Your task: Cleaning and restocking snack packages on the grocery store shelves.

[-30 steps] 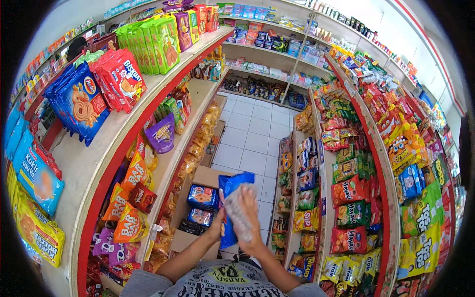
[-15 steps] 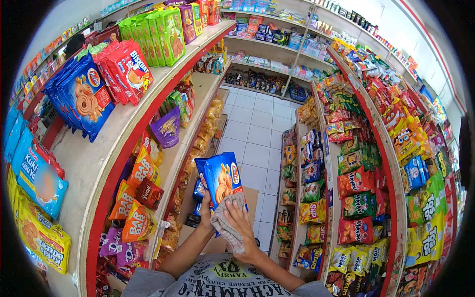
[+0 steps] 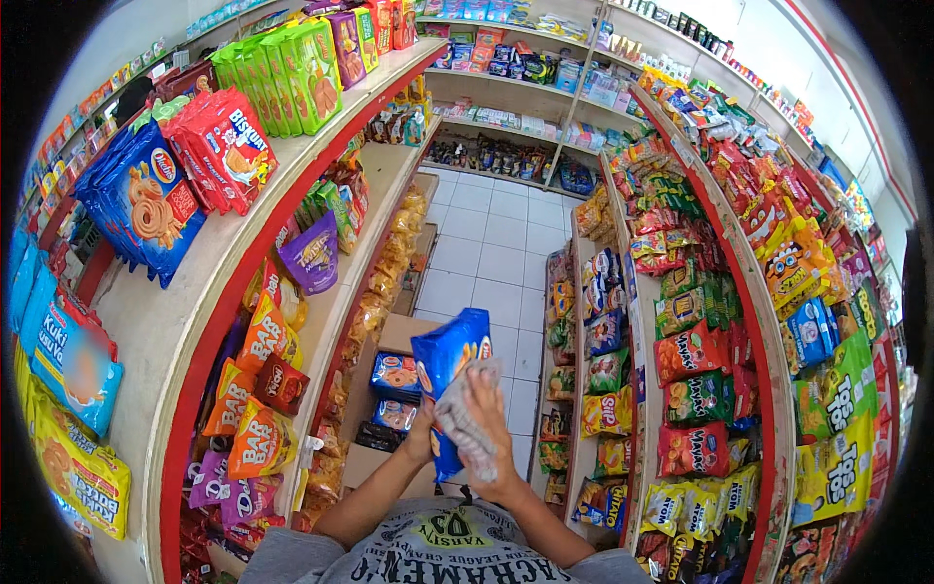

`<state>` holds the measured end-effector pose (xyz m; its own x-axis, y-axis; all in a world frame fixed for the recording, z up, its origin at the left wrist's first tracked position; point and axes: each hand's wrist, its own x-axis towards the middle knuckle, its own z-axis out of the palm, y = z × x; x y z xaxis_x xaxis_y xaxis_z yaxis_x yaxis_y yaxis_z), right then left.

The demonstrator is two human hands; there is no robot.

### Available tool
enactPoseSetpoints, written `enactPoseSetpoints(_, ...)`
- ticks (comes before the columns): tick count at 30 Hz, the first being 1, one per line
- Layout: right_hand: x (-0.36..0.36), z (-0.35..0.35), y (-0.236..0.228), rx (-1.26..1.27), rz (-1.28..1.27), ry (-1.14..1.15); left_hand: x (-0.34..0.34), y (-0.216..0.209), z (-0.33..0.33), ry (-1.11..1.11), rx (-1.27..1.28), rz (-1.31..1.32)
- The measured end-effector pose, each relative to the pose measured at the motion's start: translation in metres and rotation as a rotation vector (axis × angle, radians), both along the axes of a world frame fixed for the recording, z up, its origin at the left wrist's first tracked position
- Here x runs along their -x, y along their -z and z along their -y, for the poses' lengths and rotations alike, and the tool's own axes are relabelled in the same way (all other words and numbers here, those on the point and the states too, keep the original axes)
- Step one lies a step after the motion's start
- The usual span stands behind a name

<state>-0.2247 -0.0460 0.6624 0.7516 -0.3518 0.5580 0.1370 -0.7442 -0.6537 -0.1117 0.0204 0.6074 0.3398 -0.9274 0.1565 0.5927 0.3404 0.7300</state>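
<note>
Blue packet (image 3: 446, 352), tilted, at near centre by the open carton (image 3: 401, 334). The left hand's (image 3: 419, 438) grip is clamped on its left side; the right hand (image 3: 489, 420) clasps the grey cloth (image 3: 461, 440) against its face. Light, even wiping should avoid crushing.

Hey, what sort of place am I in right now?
Probably a small grocery or convenience shop: snack packets line both sides of a tiled aisle, and biscuit packs are grouped on a red-edged shelf.
</note>
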Motion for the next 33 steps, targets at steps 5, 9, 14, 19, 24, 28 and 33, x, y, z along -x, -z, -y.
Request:
enactPoseSetpoints(5, -0.002, 0.039, -0.019, -0.085, 0.049, 0.033, 0.024, 0.027, 0.015, -0.031, -0.008, -0.089)
enactPoseSetpoints(9, 0.006, 0.043, -0.011, -0.085, 0.023, 0.047, 0.032, 0.018, 0.027, -0.042, -0.067, -0.056)
enactPoseSetpoints(14, 0.022, 0.036, -0.004, -0.074, -0.067, 0.013, 0.038, -0.013, 0.039, -0.136, -0.148, -0.228)
enactPoseSetpoints(19, 0.044, 0.027, -0.005, -0.164, -0.066, -0.133, 0.021, -0.027, 0.051, -0.150, -0.036, -0.298)
enactPoseSetpoints(24, 0.036, 0.069, -0.024, 0.001, 0.017, -0.100, 0.057, -0.006, 0.052, -0.134, -0.134, -0.193)
enactPoseSetpoints(28, 0.022, 0.097, -0.036, -0.060, 0.089, -0.029, 0.075, -0.008, 0.050, -0.069, -0.127, -0.099)
enactPoseSetpoints(33, 0.049, 0.051, -0.011, -0.048, -0.017, -0.210, 0.035, -0.023, 0.053, -0.169, -0.053, -0.317)
